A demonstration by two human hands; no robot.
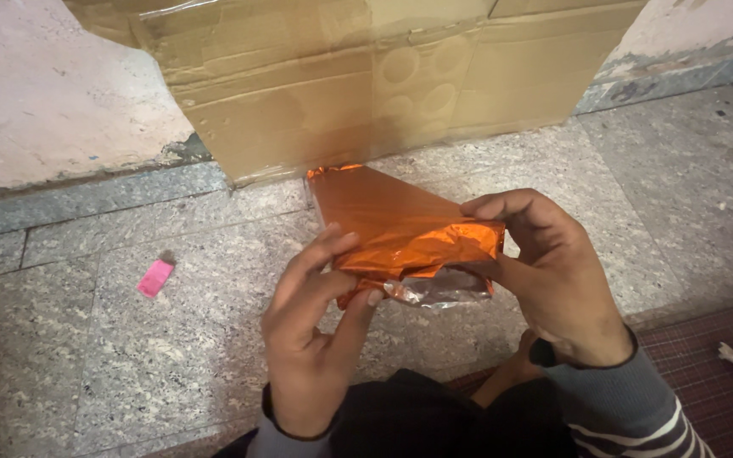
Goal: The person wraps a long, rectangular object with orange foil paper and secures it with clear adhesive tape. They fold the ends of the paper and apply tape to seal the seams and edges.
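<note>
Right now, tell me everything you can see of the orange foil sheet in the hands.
The orange foil sheet is shiny, thin and crinkled, its silver underside showing at the folded lower edge. Its far end runs up flat to a corner near the cardboard box. It is held in the air above the stone floor. The left hand pinches its lower left edge and the right hand grips its right edge.

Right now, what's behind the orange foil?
Behind the orange foil stands a cardboard sheet on the stone floor. Both hands, left and right, grip the foil; the floor under it is hidden.
</note>
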